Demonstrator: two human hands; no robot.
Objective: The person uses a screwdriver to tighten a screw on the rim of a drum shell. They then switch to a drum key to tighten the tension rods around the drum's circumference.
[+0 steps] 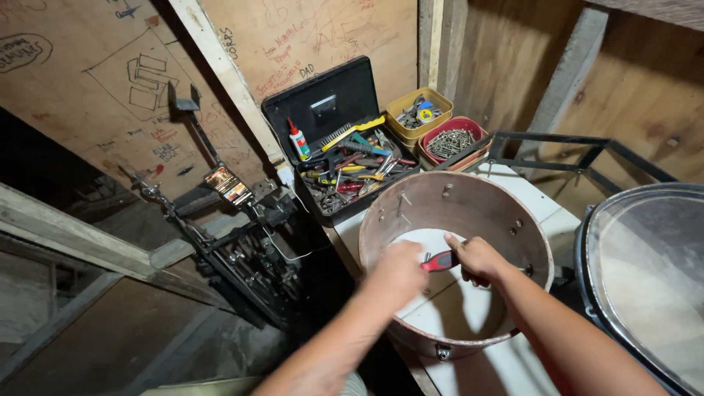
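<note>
I am holding a red-handled tool (pixel 440 261) inside the bare drum shell (pixel 469 209), my right hand (pixel 478 258) clenching around its handle and my left hand (pixel 396 270) closing near its tip, while the shell is resting on a white tabletop (pixel 528 194) before the open black toolbox (pixel 345 158), plywood walls (pixel 95 95) rising behind it.

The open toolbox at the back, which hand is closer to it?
Left. The left hand is inside the drum shell, on the side nearer the toolbox. The right hand, holding the red-handled tool, sits farther right, away from it.
</note>
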